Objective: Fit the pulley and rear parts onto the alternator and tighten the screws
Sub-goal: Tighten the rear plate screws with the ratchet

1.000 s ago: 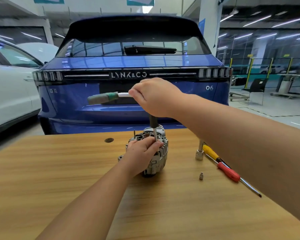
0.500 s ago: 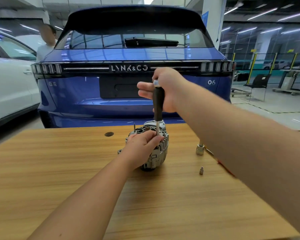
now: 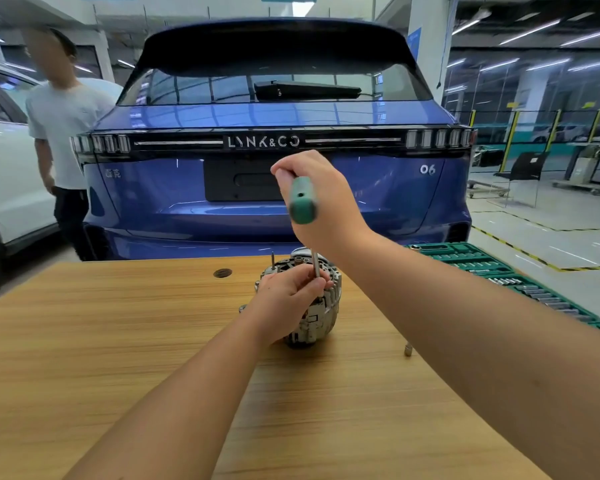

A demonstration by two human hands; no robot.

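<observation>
My left hand steadies the alternator mid-surface, fingers pinching the driver shaft; directly above the alternator, my right hand grips the green-handled tool.

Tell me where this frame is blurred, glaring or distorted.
Head view: green handle in the right hand is motion-smeared; bystander's face is blurred out; ceiling lights glare on the blue car; wide-angle lens bends the table edge; alternator stays fairly sharp.

The left hand hides the tool's tip and much of the alternator; the socket set blurs, partly behind the right forearm.
</observation>
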